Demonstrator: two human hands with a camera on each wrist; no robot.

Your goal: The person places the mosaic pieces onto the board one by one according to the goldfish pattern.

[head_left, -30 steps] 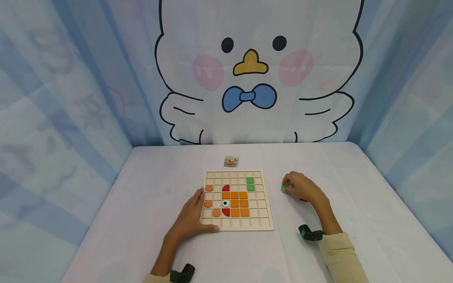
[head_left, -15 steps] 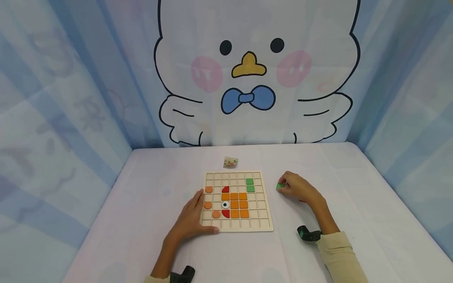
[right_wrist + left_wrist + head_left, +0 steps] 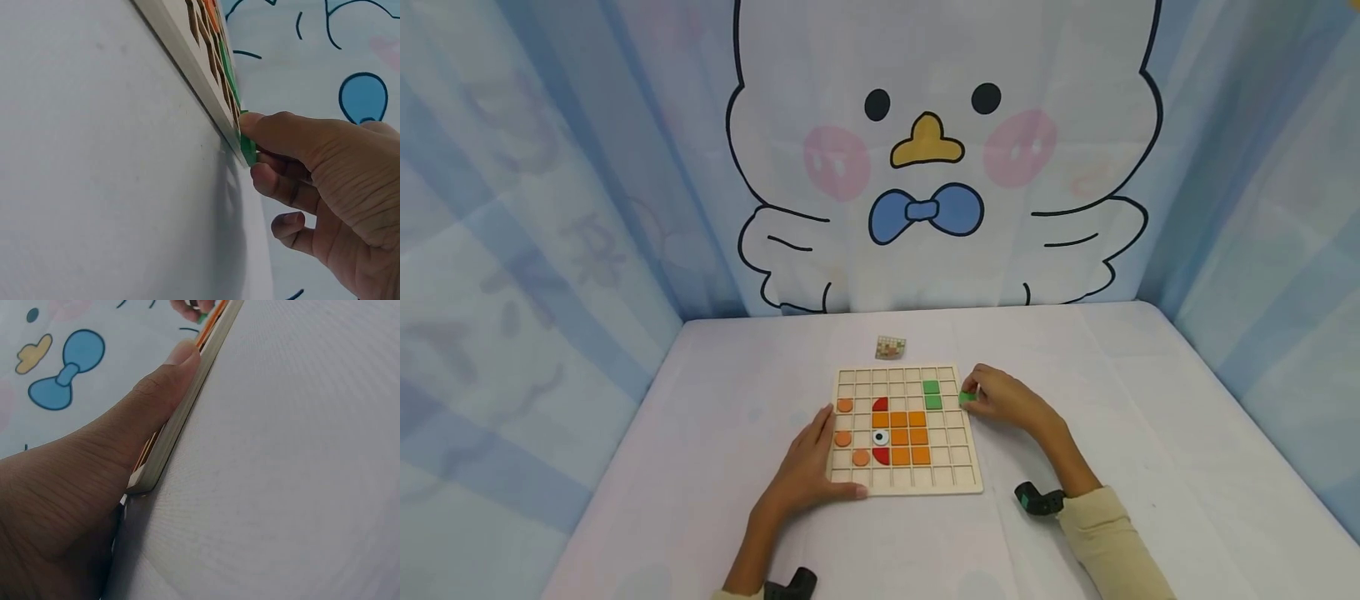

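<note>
A pale wooden grid board (image 3: 951,479) lies on the table, bearing orange squares (image 3: 898,437), orange discs (image 3: 861,457), red quarter-rounds (image 3: 880,456), an eye disc (image 3: 880,437) and two green squares (image 3: 932,395). My left hand (image 3: 808,462) rests at the board's near left corner, fingers straight along the left side, thumb along the front edge. At the right edge, my right hand (image 3: 1011,400) pinches a green tile (image 3: 248,147) between thumb and fingers. In the right wrist view the tile is right by the board's edge; whether they touch I cannot tell.
A small printed card (image 3: 891,347) lies just behind the board. A white cloth covers the table (image 3: 737,375), and a curtain (image 3: 925,267) with a cartoon animal hangs behind it. Both wrists wear black cameras (image 3: 1039,499).
My right hand has moved left with the green tile, from the table right of the board to the board's right edge. The left hand keeps its place at the board.
</note>
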